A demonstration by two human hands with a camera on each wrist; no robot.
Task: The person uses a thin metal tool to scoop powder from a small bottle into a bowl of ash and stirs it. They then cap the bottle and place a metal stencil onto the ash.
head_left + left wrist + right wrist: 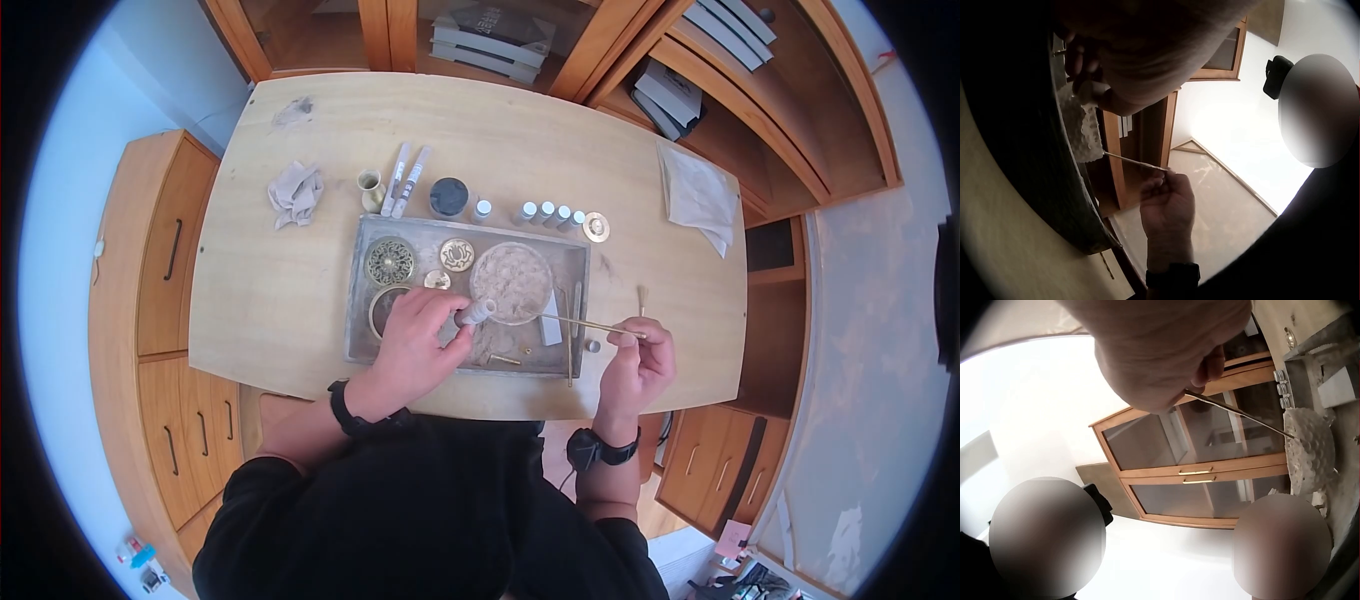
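Observation:
A round bowl of pale ash (511,283) stands in the grey tray (468,232). The left hand (418,340) pinches a small greyish cylinder (475,313) between thumb and fingers, beside the bowl's lower left edge. The right hand (638,365) grips a thin brass stick (595,325), whose far end points left to the bowl's right edge. In the right wrist view the stick (1241,414) reaches the textured white bowl (1312,450); whether its tip touches the ash cannot be told.
In the tray lie an openwork brass lid (389,261), a patterned brass disc (457,255), a white card (550,320) and thin brass tools. Behind it stand a dark round jar (449,197), a brass vase (371,188) and several small capped vials. A crumpled cloth (295,194) lies left.

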